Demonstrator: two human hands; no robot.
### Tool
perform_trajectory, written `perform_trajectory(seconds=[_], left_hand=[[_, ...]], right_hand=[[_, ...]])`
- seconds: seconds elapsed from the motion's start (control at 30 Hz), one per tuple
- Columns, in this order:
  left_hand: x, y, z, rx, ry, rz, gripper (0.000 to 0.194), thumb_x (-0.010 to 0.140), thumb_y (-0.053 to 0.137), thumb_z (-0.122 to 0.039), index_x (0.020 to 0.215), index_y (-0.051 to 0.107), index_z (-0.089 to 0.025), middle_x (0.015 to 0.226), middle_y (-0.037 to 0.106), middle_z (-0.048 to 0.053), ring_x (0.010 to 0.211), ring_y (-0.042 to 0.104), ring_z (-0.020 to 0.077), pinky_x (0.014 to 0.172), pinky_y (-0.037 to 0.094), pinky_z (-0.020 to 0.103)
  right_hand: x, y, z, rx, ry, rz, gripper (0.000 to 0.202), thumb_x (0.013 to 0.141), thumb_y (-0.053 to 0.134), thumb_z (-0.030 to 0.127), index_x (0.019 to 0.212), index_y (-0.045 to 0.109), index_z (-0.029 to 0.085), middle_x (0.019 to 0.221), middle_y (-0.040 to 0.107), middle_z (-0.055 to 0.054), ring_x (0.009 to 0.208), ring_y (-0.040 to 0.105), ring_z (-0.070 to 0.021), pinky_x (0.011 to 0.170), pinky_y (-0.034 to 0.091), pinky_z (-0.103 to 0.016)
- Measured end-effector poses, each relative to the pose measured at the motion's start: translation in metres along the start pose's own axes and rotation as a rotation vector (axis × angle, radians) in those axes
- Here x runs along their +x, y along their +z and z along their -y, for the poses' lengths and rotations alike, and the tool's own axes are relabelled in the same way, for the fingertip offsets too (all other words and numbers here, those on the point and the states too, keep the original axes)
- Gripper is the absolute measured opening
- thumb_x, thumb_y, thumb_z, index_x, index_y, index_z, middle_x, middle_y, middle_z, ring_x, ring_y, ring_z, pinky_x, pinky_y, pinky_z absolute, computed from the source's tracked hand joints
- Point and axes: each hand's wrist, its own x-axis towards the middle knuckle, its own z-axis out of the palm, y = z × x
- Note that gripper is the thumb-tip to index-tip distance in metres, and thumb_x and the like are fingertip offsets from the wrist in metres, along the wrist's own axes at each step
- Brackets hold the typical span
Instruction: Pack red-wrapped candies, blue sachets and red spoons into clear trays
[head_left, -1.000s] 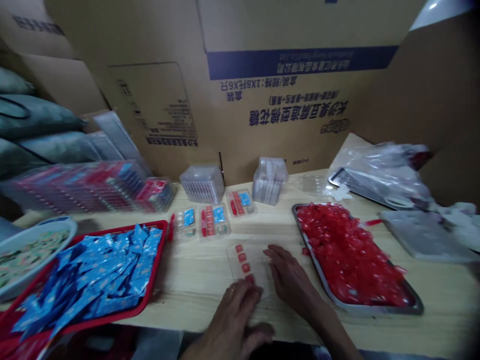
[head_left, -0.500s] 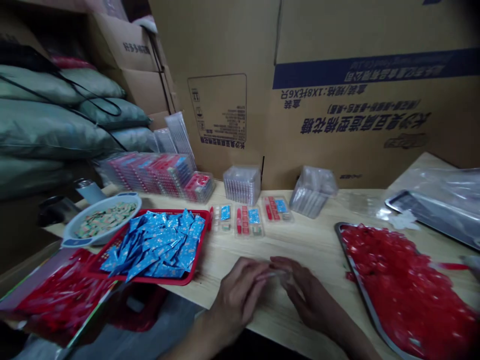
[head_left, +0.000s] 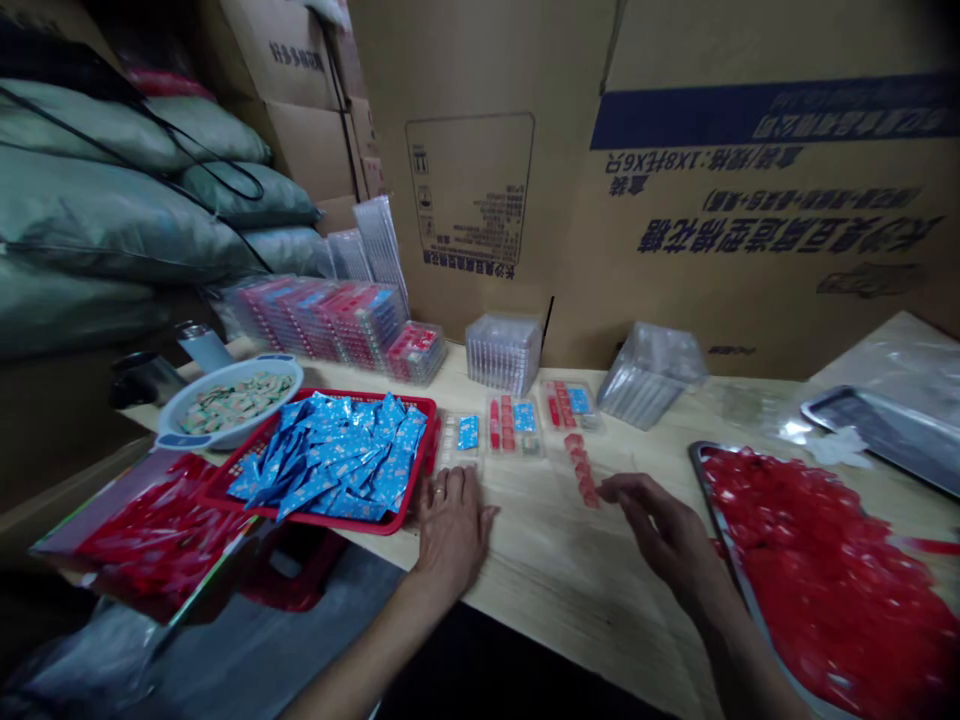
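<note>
My left hand (head_left: 452, 525) lies palm down on the table, fingers stretched toward the near edge of a clear tray (head_left: 459, 438) with a blue packet. My right hand (head_left: 656, 520) touches the lower end of a row of red pieces (head_left: 581, 470) with its fingertips; whether it grips them cannot be made out. Two more clear trays, a middle one (head_left: 514, 427) and a right one (head_left: 568, 405), hold red pieces and blue packets. Beside my left hand is a red basket (head_left: 430, 450) of blue packets (head_left: 337, 455).
Red pieces fill a metal tray (head_left: 697, 465) at the right. Stacked empty clear trays (head_left: 504, 352) and filled packs (head_left: 322, 320) stand at the back before a large carton (head_left: 480, 60). A blue bowl (head_left: 176, 425) and red packets (head_left: 161, 535) are at the left.
My hands have moved apart, the left one forward and left to the clear tray. The row of red pieces now shows on the table by my right hand. The view has shifted slightly.
</note>
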Motion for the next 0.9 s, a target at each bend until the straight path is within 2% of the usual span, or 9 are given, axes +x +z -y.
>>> perform_trajectory(seconds=[0.13,0.23,0.3,0.37,0.53,0.63,0.7,0.8,0.9], left_hand=[[-0.069,-0.018,-0.01,-0.026,0.149,-0.016,0.051,0.095,0.056,-0.033,0.141,0.049,-0.015,0.136,0.058,0.014,0.124,0.052,0.0335,0.109,0.037,0.055],[-0.1,-0.028,-0.021,-0.132,0.278,-0.017,0.051,0.094,0.055,-0.027,0.144,0.044,-0.017,0.135,0.058,0.014,0.124,0.052,0.0312,0.108,0.038,0.053],[-0.105,-0.033,-0.023,-0.245,0.331,-0.043,0.05,0.094,0.051,-0.019,0.143,0.042,-0.016,0.133,0.059,0.014,0.124,0.052,0.0288,0.108,0.04,0.051],[-0.1,-0.036,-0.018,-0.365,0.303,-0.099,0.046,0.094,0.045,-0.011,0.139,0.044,-0.016,0.132,0.058,0.015,0.125,0.051,0.026,0.106,0.043,0.046],[-0.073,-0.038,0.009,-0.582,0.022,-0.24,0.028,0.098,0.043,-0.015,0.124,0.052,-0.019,0.126,0.056,0.013,0.123,0.054,0.0223,0.101,0.049,0.042],[-0.067,-0.034,0.016,-0.631,-0.02,-0.145,0.034,0.1,0.042,-0.023,0.133,0.049,-0.02,0.135,0.054,0.013,0.128,0.054,0.022,0.105,0.049,0.042],[-0.067,-0.029,0.016,-0.623,-0.011,-0.068,0.038,0.1,0.042,-0.026,0.138,0.048,-0.022,0.143,0.049,0.013,0.132,0.052,0.0226,0.107,0.048,0.043],[-0.067,-0.023,0.014,-0.587,0.02,-0.023,0.041,0.1,0.041,-0.026,0.14,0.049,-0.023,0.149,0.047,0.012,0.135,0.05,0.0234,0.11,0.047,0.044],[-0.063,-0.017,0.012,-0.566,0.076,-0.008,0.043,0.099,0.043,-0.025,0.141,0.05,-0.023,0.148,0.049,0.012,0.136,0.048,0.0236,0.112,0.044,0.045]], right_hand=[[-0.001,0.003,0.015,0.236,0.102,-0.104,0.026,0.091,0.057,0.043,0.106,0.056,0.022,0.085,0.071,-0.004,0.075,0.066,-0.0177,0.068,0.051,-0.029],[0.0,0.017,0.03,0.411,0.187,-0.131,0.042,0.088,0.061,0.042,0.122,0.047,0.022,0.083,0.071,-0.002,0.068,0.064,-0.0161,0.06,0.048,-0.028],[0.0,0.03,0.041,0.506,0.249,-0.116,0.055,0.085,0.064,0.041,0.131,0.041,0.021,0.079,0.069,0.0,0.064,0.062,-0.0158,0.056,0.045,-0.027],[-0.001,0.045,0.049,0.599,0.332,-0.108,0.068,0.079,0.068,0.04,0.137,0.037,0.019,0.075,0.067,0.002,0.06,0.06,-0.0155,0.053,0.043,-0.026],[-0.011,0.095,0.056,0.744,0.493,-0.09,0.076,0.072,0.064,0.031,0.14,0.034,0.017,0.082,0.065,0.0,0.06,0.061,-0.0162,0.054,0.046,-0.028],[-0.019,0.122,0.055,0.588,0.483,-0.054,0.066,0.077,0.054,0.025,0.14,0.037,0.017,0.093,0.064,-0.004,0.067,0.062,-0.0182,0.063,0.053,-0.035],[-0.023,0.131,0.054,0.348,0.376,-0.083,0.061,0.078,0.05,0.02,0.138,0.042,0.016,0.104,0.063,-0.01,0.086,0.064,-0.0231,0.079,0.054,-0.043],[-0.029,0.129,0.055,-0.084,0.157,-0.139,0.057,0.077,0.049,0.012,0.134,0.05,0.012,0.126,0.054,-0.019,0.117,0.051,-0.0315,0.102,0.044,-0.052],[-0.031,0.118,0.055,-0.353,0.072,-0.009,0.054,0.076,0.049,0.006,0.129,0.055,0.01,0.123,0.055,-0.021,0.112,0.051,-0.0321,0.101,0.043,-0.052]])
